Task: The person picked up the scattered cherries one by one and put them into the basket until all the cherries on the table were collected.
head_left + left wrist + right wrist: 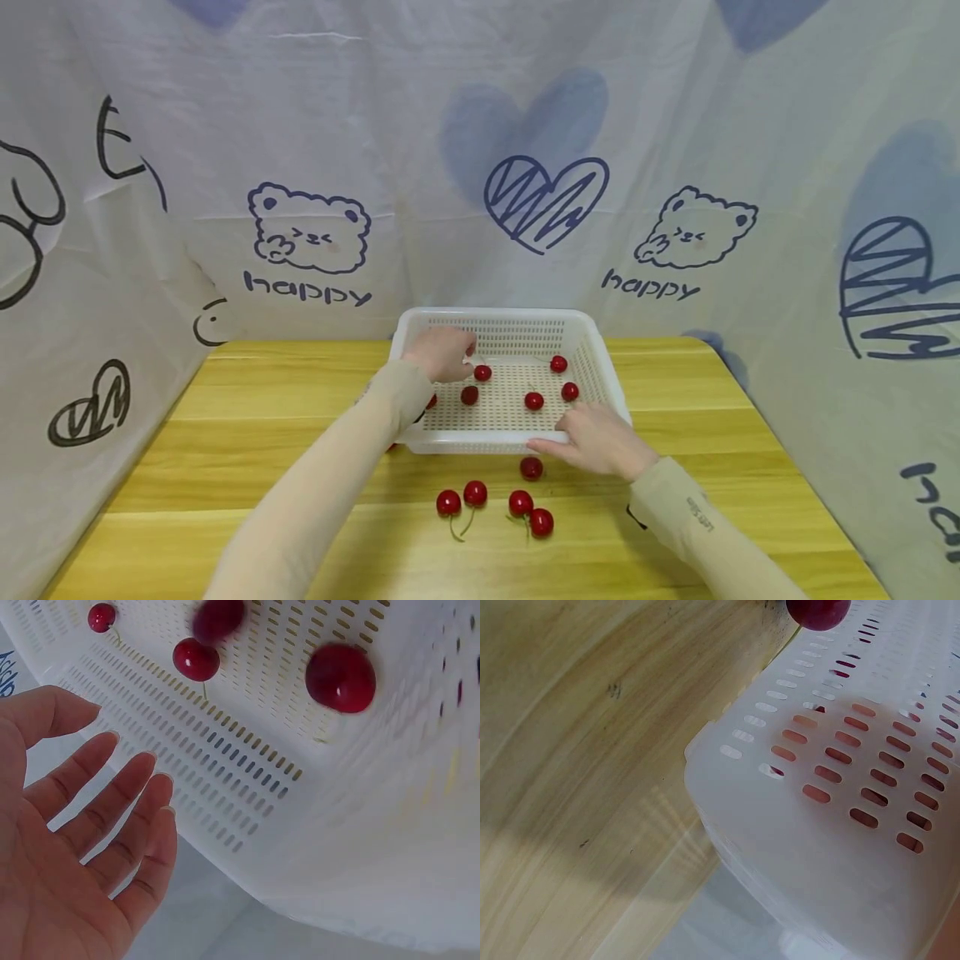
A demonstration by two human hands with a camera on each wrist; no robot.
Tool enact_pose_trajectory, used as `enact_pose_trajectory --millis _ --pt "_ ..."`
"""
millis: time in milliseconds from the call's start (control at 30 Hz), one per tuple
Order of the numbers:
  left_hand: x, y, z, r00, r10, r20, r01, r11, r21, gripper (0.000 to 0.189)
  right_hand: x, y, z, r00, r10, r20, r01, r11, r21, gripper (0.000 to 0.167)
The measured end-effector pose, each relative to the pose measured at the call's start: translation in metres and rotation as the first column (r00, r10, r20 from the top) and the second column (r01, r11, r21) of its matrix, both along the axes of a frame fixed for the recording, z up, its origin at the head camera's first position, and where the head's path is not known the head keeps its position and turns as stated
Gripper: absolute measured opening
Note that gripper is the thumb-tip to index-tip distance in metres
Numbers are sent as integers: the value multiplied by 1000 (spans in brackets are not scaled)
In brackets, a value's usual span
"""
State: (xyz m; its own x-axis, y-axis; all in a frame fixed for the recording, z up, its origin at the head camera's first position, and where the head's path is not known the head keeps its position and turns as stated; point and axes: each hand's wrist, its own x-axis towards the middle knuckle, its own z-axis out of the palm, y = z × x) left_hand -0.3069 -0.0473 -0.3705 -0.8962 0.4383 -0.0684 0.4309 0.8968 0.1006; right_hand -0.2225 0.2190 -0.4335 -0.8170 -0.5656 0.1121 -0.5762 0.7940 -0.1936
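Observation:
A white slotted plastic basket [495,314] stands on the table with several red cherries [534,401] scattered on its floor. My left hand [442,353] is over the basket's left side, near a cherry [482,372]. In the left wrist view the left hand [90,832] has its fingers loosely bent and spread, holding nothing. My right hand [606,442] grips the basket's front wall near the right corner, thumb outside. Through the slots of the basket [765,832], in the right wrist view, fingers show on the inner side.
In front of the basket, several stemmed cherries, one pair [448,502] and another pair [542,522] among them, lie on the wooden table [675,533]. A single cherry [531,468] sits close to the front wall. A printed cloth [420,167] hangs behind and at both sides.

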Motion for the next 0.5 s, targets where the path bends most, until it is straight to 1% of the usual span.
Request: enact_pose_trajectory --millis 200,300,400,500 --pt "1 -4 4 999 1 32 -1 1000 -1 20 1 -1 2 1000 1 -1 -1 1000 3 55" --pt "3 -8 9 999 1 41 -1 1000 1 22 1 -1 2 1000 -4 -7 4 1000 10 54" --pt "7 -12 16 999 1 40 -1 1000 2 27 0 -1 1 1000 -9 -11 9 1000 16 56" --pt "10 -16 20 1000 1 29 -2 1000 8 29 0 -1 1 1000 -11 -14 11 1000 15 56"
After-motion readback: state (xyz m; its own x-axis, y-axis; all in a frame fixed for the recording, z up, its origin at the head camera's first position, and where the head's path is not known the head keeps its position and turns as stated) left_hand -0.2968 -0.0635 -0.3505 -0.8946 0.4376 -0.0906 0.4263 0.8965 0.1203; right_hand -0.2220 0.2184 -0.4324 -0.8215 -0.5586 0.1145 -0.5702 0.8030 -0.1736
